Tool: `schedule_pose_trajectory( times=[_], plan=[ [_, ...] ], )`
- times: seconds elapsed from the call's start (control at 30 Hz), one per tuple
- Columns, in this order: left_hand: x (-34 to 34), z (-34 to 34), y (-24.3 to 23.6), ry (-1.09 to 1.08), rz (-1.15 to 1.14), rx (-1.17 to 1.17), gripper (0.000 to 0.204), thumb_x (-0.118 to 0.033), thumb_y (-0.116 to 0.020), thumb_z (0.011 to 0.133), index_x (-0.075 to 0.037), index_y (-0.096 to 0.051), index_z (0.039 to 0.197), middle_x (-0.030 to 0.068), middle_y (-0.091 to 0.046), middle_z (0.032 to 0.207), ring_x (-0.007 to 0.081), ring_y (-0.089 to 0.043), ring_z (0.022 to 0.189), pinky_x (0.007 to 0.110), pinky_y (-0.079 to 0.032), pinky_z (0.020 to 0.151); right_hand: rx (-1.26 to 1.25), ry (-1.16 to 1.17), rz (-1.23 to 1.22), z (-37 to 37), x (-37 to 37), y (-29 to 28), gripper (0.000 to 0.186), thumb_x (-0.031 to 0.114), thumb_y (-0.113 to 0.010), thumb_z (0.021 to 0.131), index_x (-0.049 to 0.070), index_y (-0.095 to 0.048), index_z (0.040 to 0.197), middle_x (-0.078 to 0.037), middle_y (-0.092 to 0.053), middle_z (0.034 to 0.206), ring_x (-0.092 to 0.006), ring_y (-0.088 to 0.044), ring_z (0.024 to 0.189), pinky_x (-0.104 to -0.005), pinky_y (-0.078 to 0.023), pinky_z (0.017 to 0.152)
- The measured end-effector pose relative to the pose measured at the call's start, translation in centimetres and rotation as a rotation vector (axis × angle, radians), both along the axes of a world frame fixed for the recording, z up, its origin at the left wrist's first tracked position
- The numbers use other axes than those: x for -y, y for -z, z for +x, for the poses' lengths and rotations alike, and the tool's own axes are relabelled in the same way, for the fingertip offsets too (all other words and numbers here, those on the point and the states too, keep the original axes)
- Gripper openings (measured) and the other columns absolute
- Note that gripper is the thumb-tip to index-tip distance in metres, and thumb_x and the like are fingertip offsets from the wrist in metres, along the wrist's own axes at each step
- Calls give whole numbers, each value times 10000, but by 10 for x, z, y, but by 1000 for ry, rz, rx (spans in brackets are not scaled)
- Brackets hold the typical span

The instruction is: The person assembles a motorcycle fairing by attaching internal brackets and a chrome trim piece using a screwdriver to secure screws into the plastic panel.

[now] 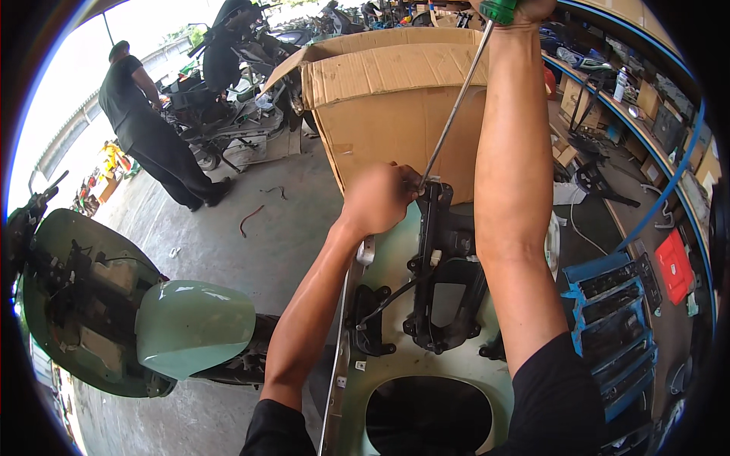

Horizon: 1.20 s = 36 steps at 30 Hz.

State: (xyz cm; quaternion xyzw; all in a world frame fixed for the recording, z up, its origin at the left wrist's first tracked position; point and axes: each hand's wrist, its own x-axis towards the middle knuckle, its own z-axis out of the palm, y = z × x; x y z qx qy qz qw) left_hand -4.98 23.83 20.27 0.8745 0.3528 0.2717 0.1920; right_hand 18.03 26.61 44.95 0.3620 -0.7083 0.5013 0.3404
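At the top edge my right hand [532,11] is wrapped round the green handle of a long screwdriver [458,106], partly cut off by the frame. Its thin metal shaft slants down to the left, and the tip meets the upper end of a black plastic bracket [426,251]. Close to that tip is my left hand [376,199], fingers curled in against the bracket's end; a blur covers part of it, and what the fingers pinch is hidden. The bracket lies on a pale green body panel [395,334], which has a large dark oval opening [428,416].
A big cardboard box [395,125] stands just beyond the panel. A scooter [196,327] with green bodywork is at left. On the right lie a blue slatted part [612,327] and a red piece [673,266] beside shelving. Another person [156,125] stands far left near stripped motorbikes.
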Motion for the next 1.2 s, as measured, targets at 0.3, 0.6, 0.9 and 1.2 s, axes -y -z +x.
schedule_pose_trajectory(
  times=[0.3,0.6,0.9,1.2],
  plan=[
    [-2,-3,8,-23,34,-42,226,-124,-691,847,-105,-727,1069,155,-698,1037,371,-671,967,455,-525,862,-304,323,-173,-32,24,23,103,157,-559,1019,130,-656,1041,-21,-497,716,-94,-438,466,-234,-405,413],
    [4,0,2,-48,-16,-42,238,-120,-721,822,-56,-718,1051,144,-692,1043,355,-659,1017,427,-513,872,-954,2073,264,-42,4,18,141,-7,-598,910,103,-515,941,-44,-562,708,-178,-594,604,-323,-492,531],
    [0,2,0,10,-46,-9,225,-73,-714,822,-51,-709,1046,151,-697,1051,355,-675,1008,410,-522,868,-120,9,-156,10,-9,20,235,150,-545,1009,136,-627,1229,-112,-637,991,-195,-635,684,-326,-566,569],
    [2,-2,-3,-7,27,-24,221,-83,-711,826,-47,-704,1045,149,-693,1020,355,-675,985,421,-523,853,-327,975,-278,-10,8,18,124,89,-634,929,113,-584,1041,-80,-614,802,-184,-634,661,-329,-529,481]
  ],
)
